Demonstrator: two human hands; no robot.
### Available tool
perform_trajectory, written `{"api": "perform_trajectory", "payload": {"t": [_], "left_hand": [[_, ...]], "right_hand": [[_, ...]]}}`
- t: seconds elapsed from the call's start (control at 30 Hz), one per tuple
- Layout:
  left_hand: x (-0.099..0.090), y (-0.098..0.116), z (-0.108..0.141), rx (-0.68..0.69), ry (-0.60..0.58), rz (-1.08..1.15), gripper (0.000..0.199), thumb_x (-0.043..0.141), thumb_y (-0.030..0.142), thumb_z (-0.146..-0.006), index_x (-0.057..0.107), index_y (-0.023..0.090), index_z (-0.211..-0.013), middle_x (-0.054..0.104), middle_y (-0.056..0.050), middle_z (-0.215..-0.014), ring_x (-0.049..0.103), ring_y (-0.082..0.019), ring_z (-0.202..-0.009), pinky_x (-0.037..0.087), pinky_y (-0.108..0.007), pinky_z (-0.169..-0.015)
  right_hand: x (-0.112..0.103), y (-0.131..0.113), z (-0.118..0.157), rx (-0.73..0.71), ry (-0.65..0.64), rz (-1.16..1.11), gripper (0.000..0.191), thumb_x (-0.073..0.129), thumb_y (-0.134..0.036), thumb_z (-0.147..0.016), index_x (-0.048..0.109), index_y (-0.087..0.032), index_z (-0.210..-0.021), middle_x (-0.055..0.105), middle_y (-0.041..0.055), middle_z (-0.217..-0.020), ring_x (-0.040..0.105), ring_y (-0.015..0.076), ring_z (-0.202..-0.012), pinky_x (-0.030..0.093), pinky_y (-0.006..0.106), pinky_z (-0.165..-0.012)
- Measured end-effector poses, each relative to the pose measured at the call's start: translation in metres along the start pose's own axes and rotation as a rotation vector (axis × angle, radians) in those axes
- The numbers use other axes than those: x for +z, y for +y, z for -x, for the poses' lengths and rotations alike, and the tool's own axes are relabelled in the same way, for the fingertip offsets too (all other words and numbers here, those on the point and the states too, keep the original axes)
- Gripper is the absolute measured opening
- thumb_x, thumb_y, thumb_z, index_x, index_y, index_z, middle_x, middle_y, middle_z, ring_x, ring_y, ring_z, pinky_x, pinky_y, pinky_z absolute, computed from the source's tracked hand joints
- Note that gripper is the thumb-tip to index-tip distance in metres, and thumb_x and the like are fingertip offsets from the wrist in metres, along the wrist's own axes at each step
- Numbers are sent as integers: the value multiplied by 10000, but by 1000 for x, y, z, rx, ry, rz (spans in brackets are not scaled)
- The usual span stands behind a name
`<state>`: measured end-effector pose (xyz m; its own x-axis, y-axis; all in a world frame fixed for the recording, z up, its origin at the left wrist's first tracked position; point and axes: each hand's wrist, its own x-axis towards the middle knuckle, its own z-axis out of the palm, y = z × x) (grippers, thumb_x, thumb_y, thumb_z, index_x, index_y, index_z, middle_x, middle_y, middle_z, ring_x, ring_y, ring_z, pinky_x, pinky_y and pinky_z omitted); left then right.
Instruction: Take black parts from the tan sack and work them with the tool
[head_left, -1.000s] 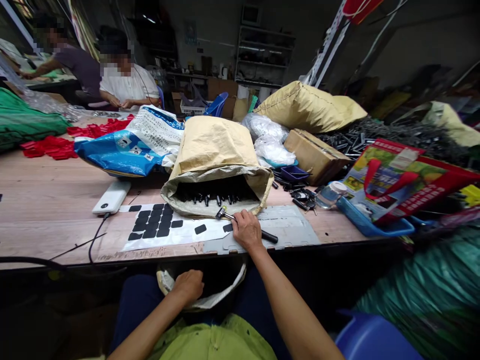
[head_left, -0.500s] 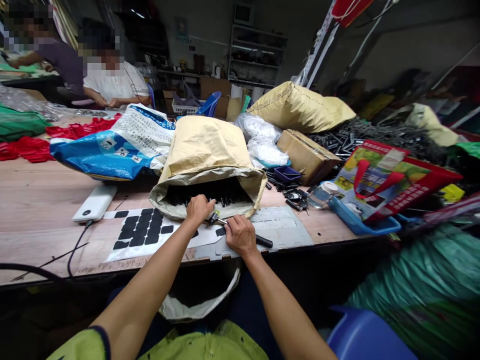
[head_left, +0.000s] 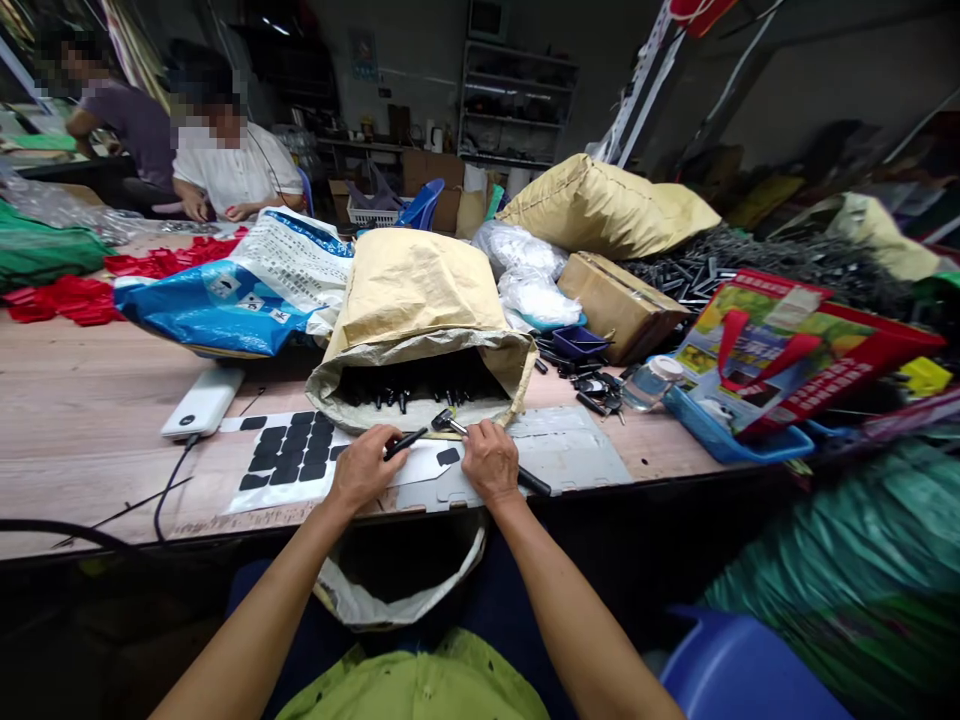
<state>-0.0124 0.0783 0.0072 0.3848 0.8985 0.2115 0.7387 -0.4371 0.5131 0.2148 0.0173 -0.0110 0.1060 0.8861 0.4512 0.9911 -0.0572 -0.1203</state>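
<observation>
My left hand (head_left: 365,468) is closed on a slim black stick-shaped piece (head_left: 406,443), held just in front of the sack's mouth. Gripped in my right hand (head_left: 491,462) is a small hammer (head_left: 452,423); its head points left and its black handle end sticks out to the right. Behind both hands lies a tan paper sack (head_left: 420,285) with its mouth facing me and several black pieces (head_left: 401,400) inside. A white sheet with black rounded squares (head_left: 296,450) lies left of my left hand. Under the hammer is a grey flat board (head_left: 570,450).
A white power bank (head_left: 202,402) with a cable lies at left. On the right stand a glass jar (head_left: 651,385), a blue tray (head_left: 720,430) and a red printed bag (head_left: 780,350). Below the table edge an open sack (head_left: 397,610) hangs at my lap. Two people sit at the back left.
My left hand has drawn back from the sack's mouth toward me and now holds a black stick-shaped piece. My right hand keeps the hammer in about the same place.
</observation>
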Motion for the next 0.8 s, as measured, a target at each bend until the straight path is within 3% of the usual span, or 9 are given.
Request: {"api": "perform_trajectory", "payload": {"t": [0.13, 0.3, 0.43, 0.53, 0.8], "left_hand": [[21, 0, 12, 147, -4, 69, 182, 674, 351, -866, 698, 231, -1001, 681, -39, -966, 589, -228, -946, 450, -332, -851], [40, 11, -3, 112, -32, 104, 216, 747, 353, -820, 751, 262, -1016, 684, -35, -952, 572, -239, -954, 422, -363, -860], [39, 12, -6, 66, -53, 141, 238, 770, 358, -800, 745, 258, -1015, 688, -24, -960, 574, -235, -966, 412, -359, -851], [37, 13, -5, 34, -38, 160, 222, 779, 335, -786, 720, 239, -977, 694, -16, -961, 573, -222, -939, 410, -349, -836], [39, 14, -4, 25, -9, 183, 174, 779, 302, -774, 700, 243, -918, 693, -4, -948, 571, -215, -929, 403, -342, -839]], "right_hand": [[2, 0, 0, 6, 58, 64, 139, 516, -241, -988, 634, -195, -931, 624, 72, -929, 497, 211, -864, 306, 319, -743], [-7, 0, 2, 11, 117, 1, 212, 483, -266, -1017, 667, -196, -1093, 640, 68, -929, 536, 195, -819, 340, 299, -731], [-26, -1, 9, 2, 79, -208, 295, 461, -246, -1021, 636, -225, -1257, 667, 57, -1035, 606, 177, -883, 414, 258, -751], [-40, -5, 17, 22, 44, -320, 311, 468, -245, -1013, 635, -247, -1276, 680, 45, -1074, 638, 174, -942, 456, 242, -790], [-48, -17, 38, 13, -15, -311, 354, 471, -221, -1005, 635, -273, -1315, 687, 43, -1025, 661, 168, -911, 485, 230, -756]]}}
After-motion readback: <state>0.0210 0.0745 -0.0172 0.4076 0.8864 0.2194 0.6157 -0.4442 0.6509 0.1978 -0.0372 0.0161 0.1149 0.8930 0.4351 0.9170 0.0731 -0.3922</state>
